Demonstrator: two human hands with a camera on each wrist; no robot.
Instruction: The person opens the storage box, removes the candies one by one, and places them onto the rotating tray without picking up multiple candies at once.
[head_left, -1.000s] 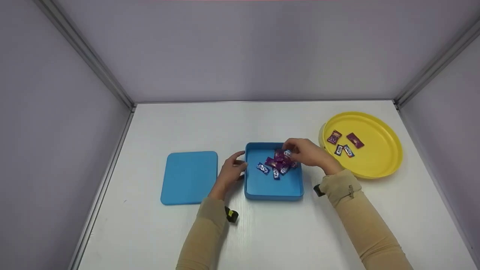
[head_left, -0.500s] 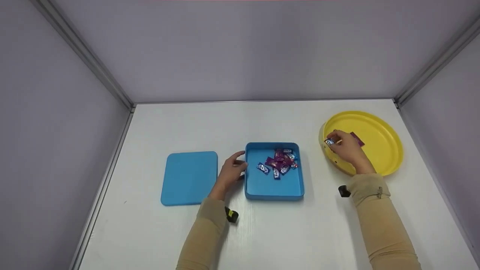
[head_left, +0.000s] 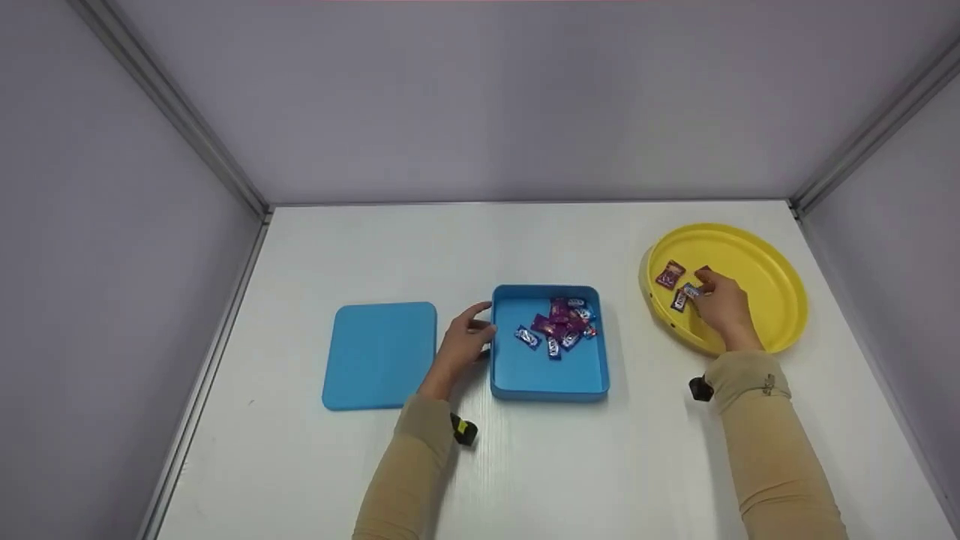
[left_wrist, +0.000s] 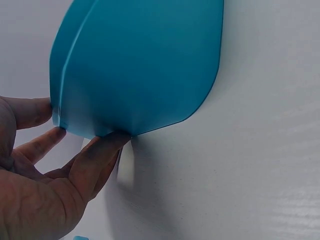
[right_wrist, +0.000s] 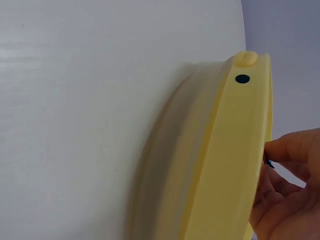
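Head view: right hand (head_left: pixel 724 304) pinches a blue candy (head_left: pixel 691 290) over the yellow tray (head_left: pixel 766 296); left hand (head_left: pixel 459 346), fingers loosely spread, touches the blue box (head_left: pixel 540 376). Firm pinch, lifted clear of the rim, works best.

A flat blue lid (head_left: pixel 379 356) with rounded corners lies on a white tabletop (head_left: pixel 262 472), bordered by pale lilac-grey walls (head_left: pixel 465 105), grey strips (head_left: pixel 180 112) running up both far corners

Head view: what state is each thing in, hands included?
Blue box: uncovered
Box sweets: wrapped, mostly heaped
Blue panel: lying flat, apart from the box
Yellow tray: uncovered
Tray sweets: wrapped, loose
Held sweet: wrapped, pinched
Left hand: touching box wall
Right hand: pinching held sweet
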